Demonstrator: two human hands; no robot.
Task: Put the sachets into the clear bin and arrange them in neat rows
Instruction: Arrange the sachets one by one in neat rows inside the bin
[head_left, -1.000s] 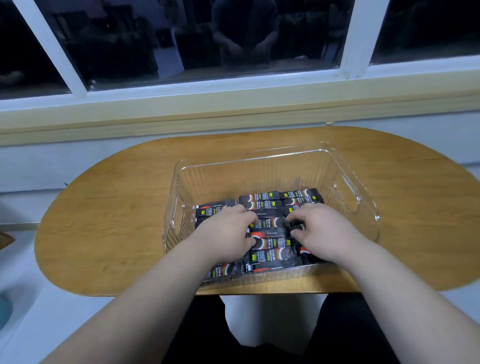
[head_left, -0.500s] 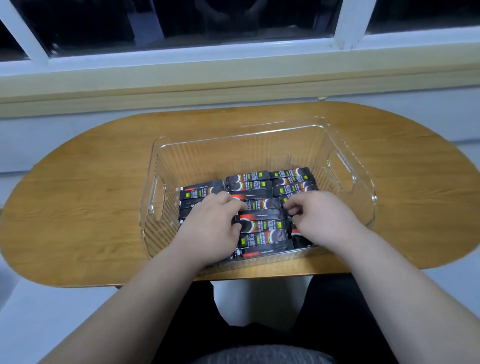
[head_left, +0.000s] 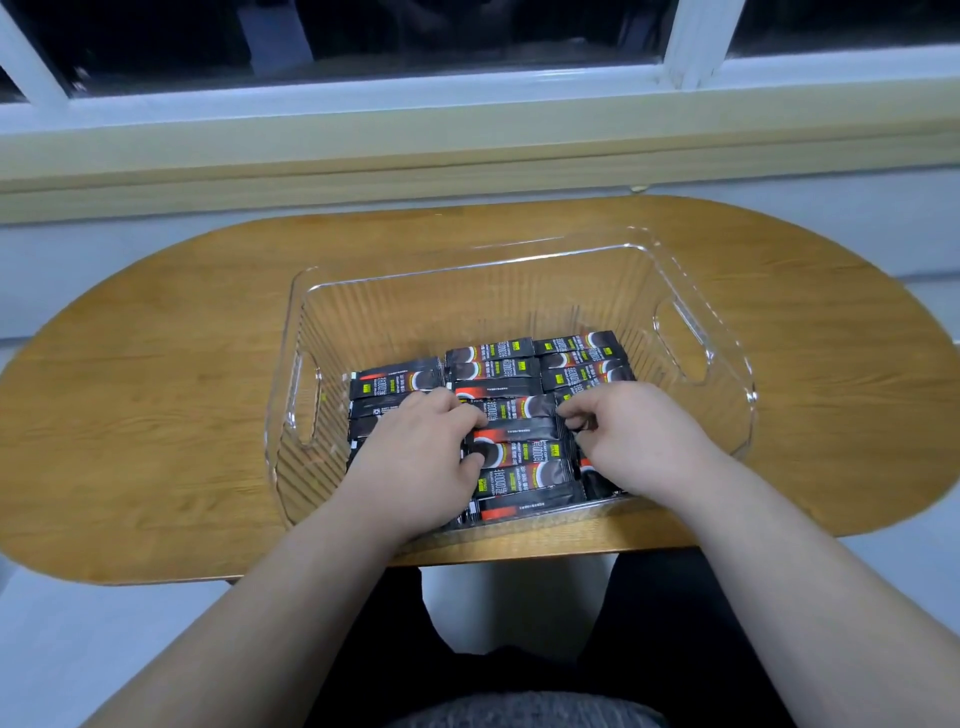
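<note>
A clear plastic bin (head_left: 470, 299) with cut-out handles stands on the oval wooden table (head_left: 156, 415). Several black sachets (head_left: 491, 359) with red and yellow print lie flat on its floor in three columns. Both my hands are inside the bin on the near half of the sachets. My left hand (head_left: 421, 452) has its fingers curled over the left end of a middle-column sachet (head_left: 519, 413), with the thumb on the row below. My right hand (head_left: 641, 441) pinches the right end of that same sachet. The hands hide the sachets under them.
A pale window sill (head_left: 467, 150) and dark window panes run behind the table. The table's near edge (head_left: 519, 553) is just in front of the bin. My dark-clothed legs (head_left: 675, 649) are below it, over a light floor.
The view has tilted down and the bin sits lower in the frame. Both hands stay on the middle sachets, with the fingertips drawn slightly closer together.
</note>
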